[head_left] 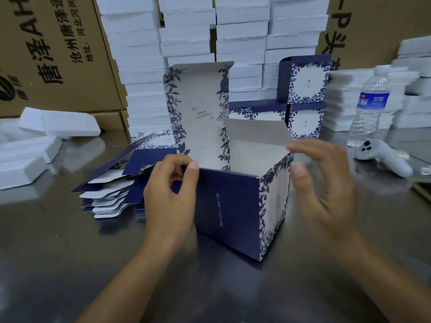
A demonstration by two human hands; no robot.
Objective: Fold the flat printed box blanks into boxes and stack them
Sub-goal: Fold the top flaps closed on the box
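The scene is lit brightly and evenly by soft light whose source is not seen. Pale, smeared reflections are thrown onto the steel table, and only a faint shadow is cast at the foot of the box. The foam stacks are nearly washed out to plain white. The right hand is softened by motion blur, while the left hand is rendered sharper. The brown cartons are bowed at the edges by the wide lens.
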